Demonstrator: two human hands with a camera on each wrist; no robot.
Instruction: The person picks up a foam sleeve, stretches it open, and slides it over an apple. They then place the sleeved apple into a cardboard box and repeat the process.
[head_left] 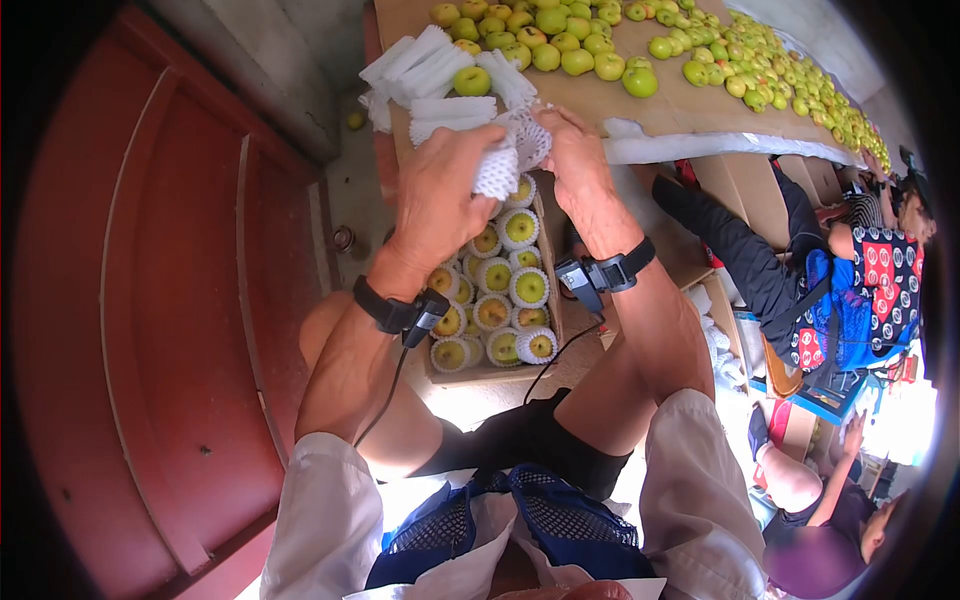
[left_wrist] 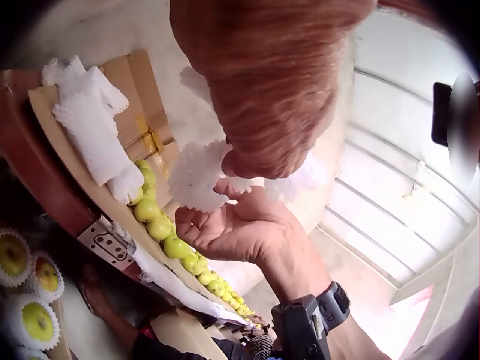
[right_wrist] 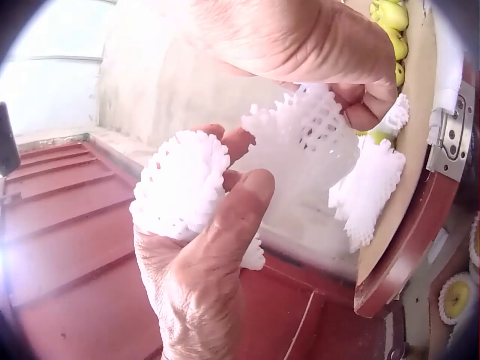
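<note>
The person's left hand [head_left: 438,185] gripped a white foam sleeve [right_wrist: 180,184] between thumb and fingers; it looked bunched and rounded, with bumpy netting and a scalloped edge. Just beside it, the right hand [head_left: 578,168] pinched a foam net [right_wrist: 300,142], spread out, thin, pierced with small holes and ragged along its rim. Whether the left fingertips touched that rim could not be told. Both pieces were in the air, over the far end of a box [head_left: 551,270] of yellow-green apples [head_left: 530,287] ringed in white netting. Beyond, flat spare sleeves [head_left: 415,65] lay around one green apple [head_left: 472,82] on a cardboard-covered table [head_left: 670,115]. Farther back were heaped loose apples [head_left: 565,45].
</note>
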